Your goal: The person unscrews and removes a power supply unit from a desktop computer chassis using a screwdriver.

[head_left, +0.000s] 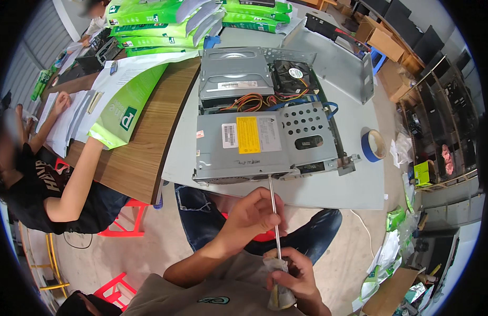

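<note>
An opened desktop computer case [212, 158] lies on the light table, its metal power supply [270, 134] nearest me with a yellow label. My right hand [294, 276] grips the wrapped handle of a long screwdriver [277, 231]. The shaft points away from me, and its tip meets the near edge of the case. Partway along the shaft, my left hand [252, 213] pinches it between thumb and fingers. Behind the power supply are a drive [236, 71], a black fan [294, 76] and bundled coloured wires [254, 101].
A removed metal cover [333, 63] leans behind the case. Blue tape [373, 145] sits at the table's right. Green paper packs [154, 23] are stacked at the back. Left, a person in black [65, 195] handles papers at a brown table [144, 142]; another sits farther back.
</note>
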Demonstrator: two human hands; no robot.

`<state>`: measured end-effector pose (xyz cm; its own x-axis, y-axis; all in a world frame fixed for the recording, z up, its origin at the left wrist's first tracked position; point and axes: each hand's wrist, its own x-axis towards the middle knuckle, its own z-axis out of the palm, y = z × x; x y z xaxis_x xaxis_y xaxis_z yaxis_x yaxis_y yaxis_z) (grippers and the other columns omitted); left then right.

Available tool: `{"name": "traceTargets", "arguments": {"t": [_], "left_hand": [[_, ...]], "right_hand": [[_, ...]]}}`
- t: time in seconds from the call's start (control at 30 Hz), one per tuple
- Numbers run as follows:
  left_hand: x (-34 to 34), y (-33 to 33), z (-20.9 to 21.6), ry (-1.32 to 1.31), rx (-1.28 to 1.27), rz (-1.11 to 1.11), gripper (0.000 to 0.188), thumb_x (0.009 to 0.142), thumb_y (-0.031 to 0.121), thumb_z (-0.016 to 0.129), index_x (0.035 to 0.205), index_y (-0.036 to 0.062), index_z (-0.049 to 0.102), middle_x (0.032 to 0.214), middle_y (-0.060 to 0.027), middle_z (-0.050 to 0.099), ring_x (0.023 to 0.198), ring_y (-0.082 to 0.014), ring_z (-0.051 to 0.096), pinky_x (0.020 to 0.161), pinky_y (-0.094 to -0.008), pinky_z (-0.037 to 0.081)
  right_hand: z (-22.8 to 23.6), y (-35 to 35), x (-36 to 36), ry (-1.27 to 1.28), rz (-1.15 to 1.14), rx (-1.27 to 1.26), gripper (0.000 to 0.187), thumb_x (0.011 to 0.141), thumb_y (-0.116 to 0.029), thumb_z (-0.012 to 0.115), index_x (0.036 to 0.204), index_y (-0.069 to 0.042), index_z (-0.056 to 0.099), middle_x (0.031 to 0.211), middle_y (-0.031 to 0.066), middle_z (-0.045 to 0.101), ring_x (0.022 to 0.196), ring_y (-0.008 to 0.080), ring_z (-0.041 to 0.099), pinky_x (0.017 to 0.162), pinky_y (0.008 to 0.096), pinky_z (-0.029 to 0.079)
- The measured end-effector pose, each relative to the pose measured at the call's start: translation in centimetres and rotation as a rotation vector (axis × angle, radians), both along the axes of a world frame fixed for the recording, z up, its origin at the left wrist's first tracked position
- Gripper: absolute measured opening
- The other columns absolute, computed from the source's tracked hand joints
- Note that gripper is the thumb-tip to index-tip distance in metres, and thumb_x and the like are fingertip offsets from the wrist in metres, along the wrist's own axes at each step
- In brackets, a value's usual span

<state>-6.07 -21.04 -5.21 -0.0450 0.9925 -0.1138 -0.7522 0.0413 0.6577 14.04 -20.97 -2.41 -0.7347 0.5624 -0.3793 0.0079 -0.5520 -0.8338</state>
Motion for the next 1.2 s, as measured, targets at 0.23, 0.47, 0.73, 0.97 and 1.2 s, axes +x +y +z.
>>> {"name": "traceTargets", "arguments": {"t": [0.23,0.47,0.73,0.97,1.2], "left_hand": [[-0.5,-0.2,-0.4,0.013,-0.017,-0.011,0.02,0.091,0.01,0.071,0.104,-0.0006,0.06,0.093,-0.0097,0.064,0.082,-0.0188,0.067,0.075,-0.0356,0.06],[-0.3,-0.2,-0.3,-0.185,-0.021,-0.04,0.022,0.093,0.015,0.069,0.106,-0.0006,0.061,0.093,-0.0104,0.065,0.082,-0.0222,0.069,0.077,-0.0381,0.061],[-0.7,-0.3,1.1,-0.042,-0.073,-0.043,0.022,0.094,0.014,0.068,0.108,-0.0007,0.06,0.092,-0.0099,0.065,0.082,-0.0225,0.07,0.074,-0.0358,0.06],[0.3,0.0,0.7,0.023,-0.055,0.038,0.022,0.092,0.014,0.07,0.104,-0.0014,0.06,0.085,-0.01,0.065,0.072,-0.0237,0.069,0.066,-0.0353,0.06],[0.1,0.3,1.7,0.037,-0.085,-0.012,0.026,0.095,0.016,0.067,0.112,-0.0017,0.059,0.094,-0.0123,0.067,0.082,-0.0238,0.071,0.075,-0.0367,0.06]], "right_hand": [[1.7,-0.9,-1.3,-0.027,-0.05,0.061,0.046,0.089,-0.019,0.07,0.125,0.006,0.056,0.084,0.0144,0.066,0.074,0.021,0.068,0.068,0.0303,0.052],[-0.8,0.8,0.6,0.225,0.078,-0.432,0.069,0.086,-0.041,0.071,0.126,0.013,0.052,0.087,0.0233,0.066,0.076,0.0295,0.068,0.066,0.0338,0.053],[1.0,-0.6,-0.1,0.027,-0.034,0.091,0.052,0.095,-0.031,0.066,0.123,0.011,0.055,0.109,0.0218,0.066,0.082,0.0275,0.069,0.074,0.0366,0.057],[1.5,-1.1,0.3,-0.099,-0.04,0.178,0.052,0.098,-0.033,0.062,0.127,0.009,0.054,0.108,0.0189,0.067,0.08,0.0209,0.068,0.074,0.0336,0.056],[1.0,-1.0,-0.2,0.304,0.011,-0.351,0.051,0.101,-0.031,0.055,0.139,0.0,0.039,0.088,0.0085,0.059,0.068,0.0164,0.061,0.057,0.0295,0.054]]}}
